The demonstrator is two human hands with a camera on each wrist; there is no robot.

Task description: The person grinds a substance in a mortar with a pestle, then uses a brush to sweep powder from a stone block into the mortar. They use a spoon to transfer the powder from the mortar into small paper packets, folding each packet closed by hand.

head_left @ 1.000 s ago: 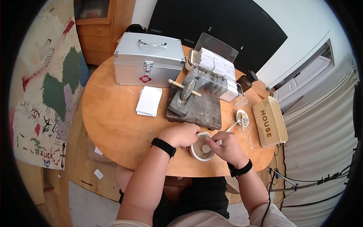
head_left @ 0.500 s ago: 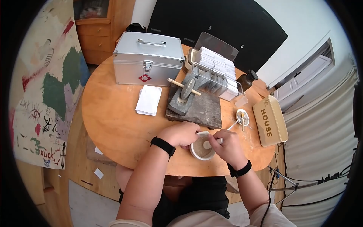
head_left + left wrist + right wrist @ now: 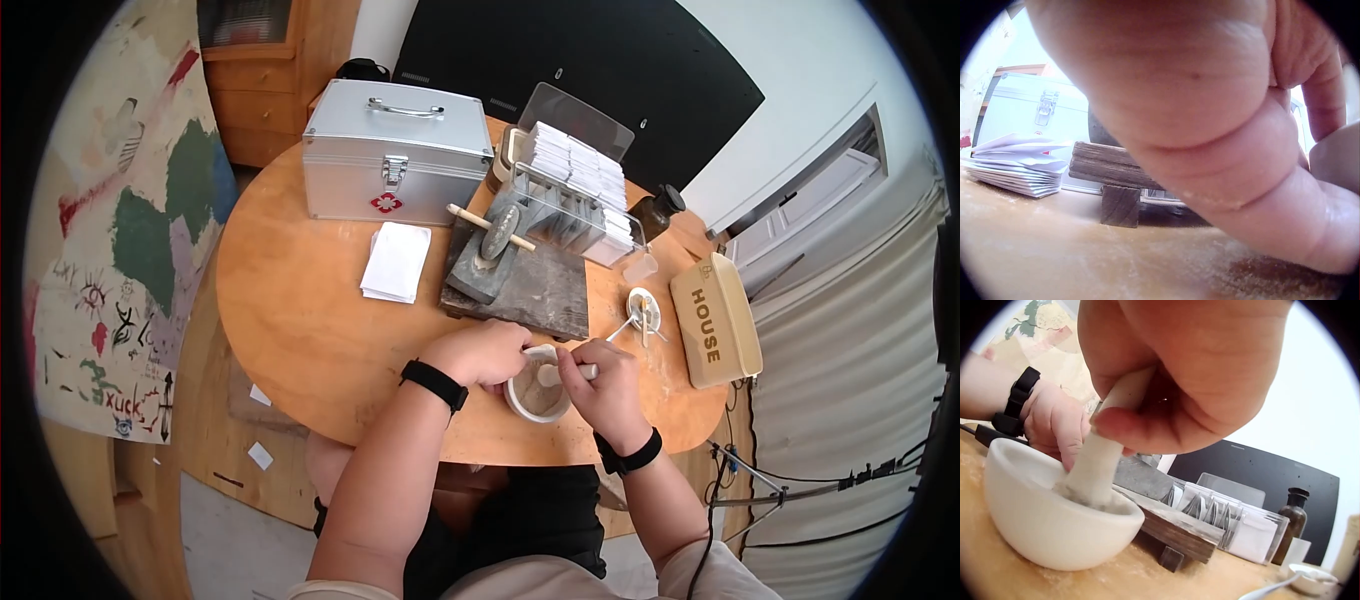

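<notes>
Mortar stands on the table, near the edge closest to the person. The left hand grips its left side; the right hand grasps the pestle, which leans with its head inside. If the left hand loosens during a sideways push, the mortar may slide or tip, I think, and spill its powder. Too strong stroke could throw powder over the rim. Beyond, the wooden board might be knocked by a sliding mortar.
</notes>
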